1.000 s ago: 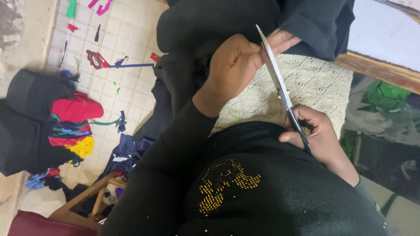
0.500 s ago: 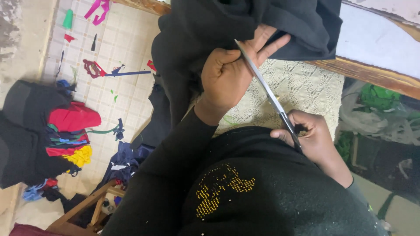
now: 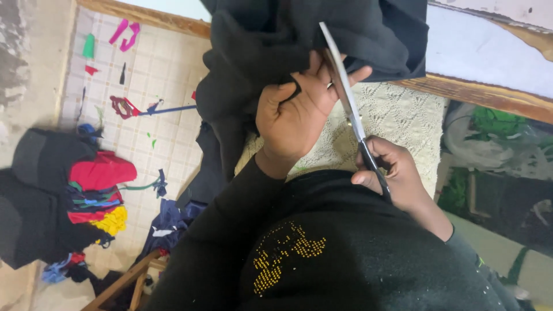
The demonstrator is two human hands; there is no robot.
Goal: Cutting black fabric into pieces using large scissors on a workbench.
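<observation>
My left hand (image 3: 296,112) grips a bunched fold of black fabric (image 3: 271,40) that hangs off the table's edge. My right hand (image 3: 391,173) holds the dark handles of long silver scissors (image 3: 348,103). The blades point up and away, lying across my left fingers and into the black fabric. Whether the blades are apart I cannot tell. Under both hands lies a cream lace cloth (image 3: 397,121). My black top with a gold beaded pattern (image 3: 288,253) fills the lower view.
A wooden table edge (image 3: 489,98) runs along the right. On the tiled floor (image 3: 161,63) lie coloured fabric scraps, a heap of red, yellow and black cloth (image 3: 86,190), and a wooden stool frame (image 3: 129,282). Green and dark bundles (image 3: 495,126) sit under the table.
Both hands and the scissors have shifted toward the black fabric. The scissor blades now reach into the fabric, and my left hand has closed more tightly on the fold.
</observation>
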